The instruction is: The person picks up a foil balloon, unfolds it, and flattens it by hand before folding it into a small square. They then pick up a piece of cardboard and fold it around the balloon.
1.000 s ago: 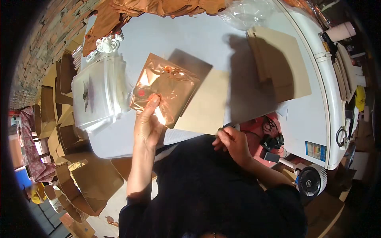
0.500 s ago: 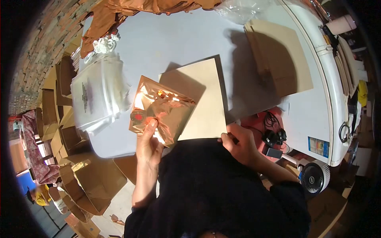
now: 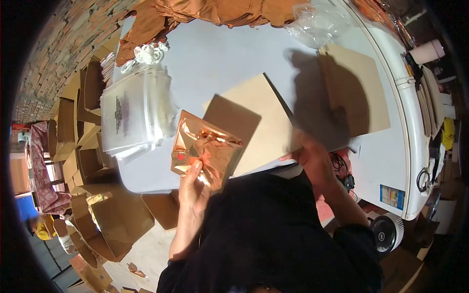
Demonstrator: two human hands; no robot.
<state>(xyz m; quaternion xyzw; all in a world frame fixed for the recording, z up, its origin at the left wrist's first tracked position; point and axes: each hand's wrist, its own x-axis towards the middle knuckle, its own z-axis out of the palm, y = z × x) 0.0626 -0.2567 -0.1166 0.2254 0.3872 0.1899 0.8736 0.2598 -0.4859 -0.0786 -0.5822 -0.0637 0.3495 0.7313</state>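
Note:
Between the thumb and fingers of my left hand (image 3: pixel 194 188) is a shiny copper-coloured foil packet (image 3: pixel 207 151) with a small red mark near its left side. Beside and partly behind the packet, a flat tan cardboard sheet (image 3: pixel 268 122) lies slanted at the near edge of the table. My right hand (image 3: pixel 316 161) is closed at the sheet's lower right edge, the thumb over its face. That hand is somewhat blurred, and its other fingers are partly hidden. Below the sheet's near edge a pale layer shows.
On the left of the table (image 3: pixel 224 53) lie clear plastic sleeves (image 3: pixel 132 112) and white cords (image 3: pixel 150 52). Copper foil (image 3: pixel 229 12) covers the far edge. Tan cardboard (image 3: pixel 361 93) is stacked right. Open cartons (image 3: pixel 115 219), black cables (image 3: pixel 341 165) and a small fan (image 3: pixel 386 233) are nearby.
The cardboard sheet has turned clockwise, its near edge now slanting up to the right. My right hand has moved from its corner up its right edge. The foil packet stays in my left hand.

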